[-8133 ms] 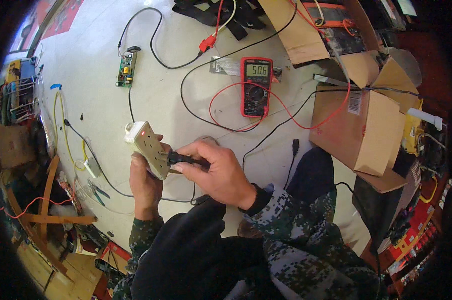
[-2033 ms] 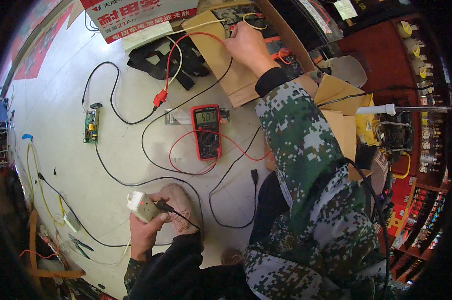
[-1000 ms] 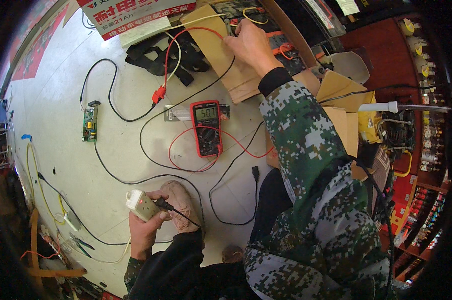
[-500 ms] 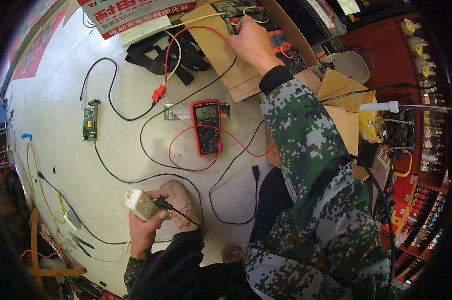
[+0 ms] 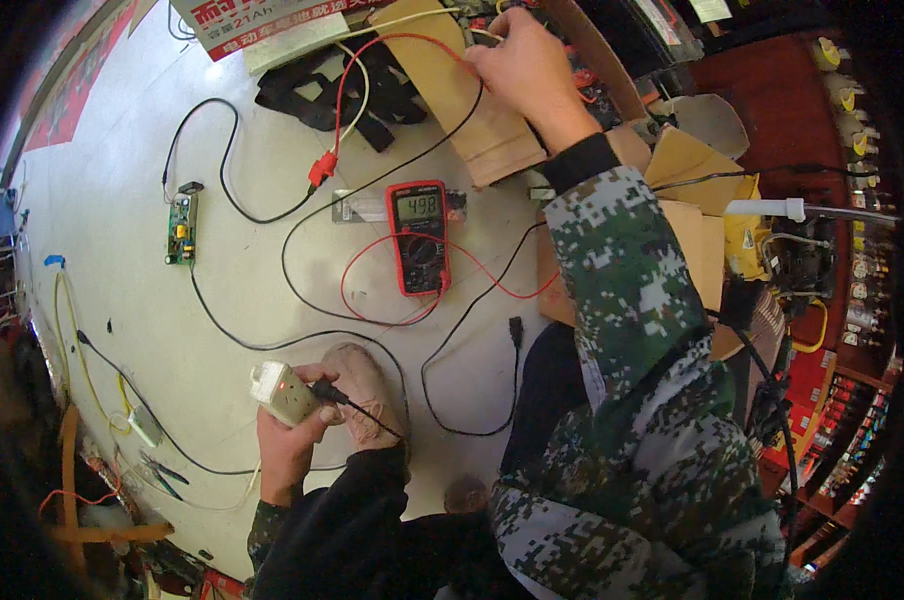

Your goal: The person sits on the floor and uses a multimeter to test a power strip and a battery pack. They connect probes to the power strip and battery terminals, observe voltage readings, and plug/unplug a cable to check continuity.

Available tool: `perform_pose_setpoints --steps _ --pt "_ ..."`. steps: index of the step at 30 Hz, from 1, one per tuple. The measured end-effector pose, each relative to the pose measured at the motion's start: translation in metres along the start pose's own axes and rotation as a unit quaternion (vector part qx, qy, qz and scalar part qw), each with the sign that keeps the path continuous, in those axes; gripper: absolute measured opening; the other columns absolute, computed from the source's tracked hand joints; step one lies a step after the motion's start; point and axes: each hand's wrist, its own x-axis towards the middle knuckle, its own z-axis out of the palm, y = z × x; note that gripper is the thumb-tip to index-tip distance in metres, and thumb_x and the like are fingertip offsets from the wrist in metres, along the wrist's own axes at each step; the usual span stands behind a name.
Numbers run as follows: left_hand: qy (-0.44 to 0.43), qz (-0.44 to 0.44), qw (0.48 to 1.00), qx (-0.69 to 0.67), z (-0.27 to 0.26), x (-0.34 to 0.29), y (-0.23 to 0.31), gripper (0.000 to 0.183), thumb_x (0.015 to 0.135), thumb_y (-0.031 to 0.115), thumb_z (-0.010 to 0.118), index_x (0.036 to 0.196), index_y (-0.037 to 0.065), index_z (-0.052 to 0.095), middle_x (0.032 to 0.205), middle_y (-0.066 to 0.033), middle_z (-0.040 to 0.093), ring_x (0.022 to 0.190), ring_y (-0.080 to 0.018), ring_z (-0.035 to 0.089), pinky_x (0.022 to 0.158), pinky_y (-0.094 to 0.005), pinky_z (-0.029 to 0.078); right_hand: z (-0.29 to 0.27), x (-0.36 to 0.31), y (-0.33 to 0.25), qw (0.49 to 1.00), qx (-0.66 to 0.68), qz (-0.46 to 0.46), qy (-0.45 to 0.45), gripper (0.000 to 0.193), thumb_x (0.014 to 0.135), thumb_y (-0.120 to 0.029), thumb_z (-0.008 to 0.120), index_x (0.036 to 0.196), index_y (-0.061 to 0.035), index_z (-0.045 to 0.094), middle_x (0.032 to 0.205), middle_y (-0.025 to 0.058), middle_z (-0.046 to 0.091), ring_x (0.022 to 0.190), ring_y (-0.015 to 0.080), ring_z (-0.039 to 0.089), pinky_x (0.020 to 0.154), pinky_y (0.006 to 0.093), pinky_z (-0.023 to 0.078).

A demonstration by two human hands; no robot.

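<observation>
In my left hand (image 5: 284,450) is a white power socket block (image 5: 283,396) with a small red light on it. A black plug (image 5: 329,391) with a cord sits at its right side, against my fingers. Up at the open cardboard box, my right hand (image 5: 532,75) has its fingers pinched where a red wire (image 5: 409,37) and a black lead run up to them. The exact wire ends are hidden by the fingers. A red and black multimeter (image 5: 424,262) lies on the floor with its display lit. A green circuit board (image 5: 181,230) lies further left, joined to black cords.
A red connector (image 5: 323,168) joins cords on the floor. Black straps (image 5: 322,95) lie beside the box flap (image 5: 492,150). A loose black cord end (image 5: 516,330) is near my knee. Pliers (image 5: 167,478) and a white adapter (image 5: 145,427) lie at left. Shelves with goods stand right.
The view has shifted slightly. My right hand has moved a little to the right, its fingers still pinched at the box. The multimeter's reading has dropped slightly. My left hand keeps the socket block.
</observation>
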Motion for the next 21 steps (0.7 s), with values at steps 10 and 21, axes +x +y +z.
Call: perform_pose_setpoints --steps 10,21 --pt "-0.011 -0.011 1.0 -0.002 -0.002 0.002 0.001 0.054 0.076 0.012 0.083 0.124 -0.003 0.063 0.121 -0.0123 0.068 0.101 -0.0183 0.068 0.085 -0.0325 0.059 -0.088 -0.113 -0.055 0.934 0.352 0.03 -0.044 0.026 0.09 -0.017 0.077 0.108 -0.0019 0.067 0.081 0.0027 0.067 0.073 0.0094 0.06 0.067 0.0266 0.05" --pt "-0.009 -0.023 1.0 -0.002 0.003 0.0 0.0 0.05 0.078 0.005 0.079 0.124 -0.002 0.061 0.124 -0.0133 0.068 0.102 -0.0187 0.068 0.086 -0.0322 0.058 -0.047 -0.284 -0.1 0.81 0.426 0.126 -0.384 0.033 0.091 -0.021 0.078 0.113 -0.0037 0.062 0.093 0.0139 0.069 0.079 0.0273 0.068 0.073 0.0382 0.055"
